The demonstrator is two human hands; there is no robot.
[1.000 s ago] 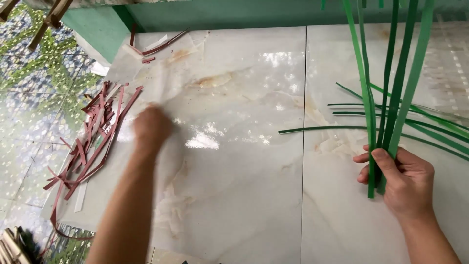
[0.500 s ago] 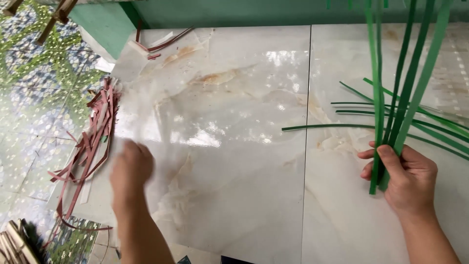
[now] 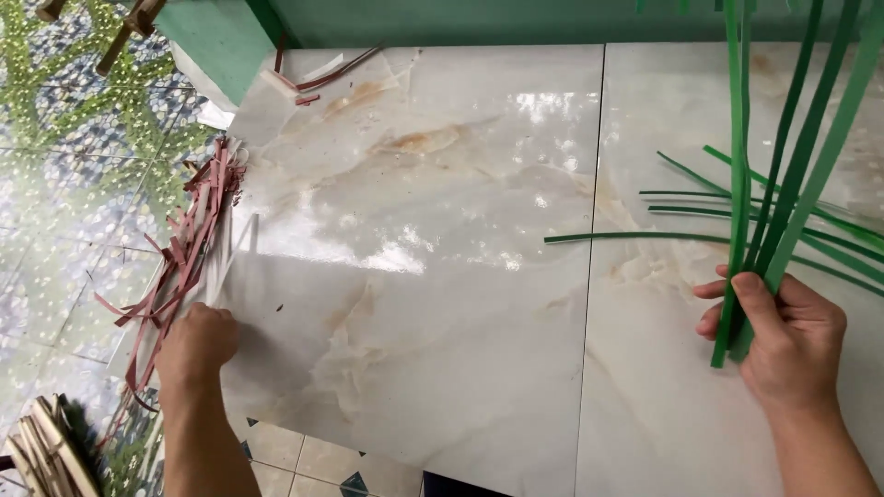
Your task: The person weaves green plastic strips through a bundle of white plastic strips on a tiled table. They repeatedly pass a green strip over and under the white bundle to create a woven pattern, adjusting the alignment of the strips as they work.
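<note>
left hand [image 3: 195, 342]: near-left, at the slab's left edge, fingers curled down onto the pale strips [image 3: 224, 262] lying there; whether it actually pinches one cannot be told
red strips [image 3: 180, 253]: loose pile just left of the hand, spilling off the edge, unsorted; a few more far-left at the slab corner
progress: judged early, green bundle gathered in hand, nothing joined or woven yet; red pile and flat green pieces not taken up
right hand [image 3: 783, 331]: near-right, fingers and thumb closed around a bunch of green strips [image 3: 746, 184], held upright, tops running out of frame
loose green strips [image 3: 681, 216]: lying flat on the slab just left of and behind the held bunch, fanned out
surface: glossy marble-look tile slab [image 3: 442, 276], two panels with a seam right of centre, glare in the middle
room: patterned green floor tiles [image 3: 64, 156] left, green wall far, cane bundle [image 3: 51, 456] near-left corner
</note>
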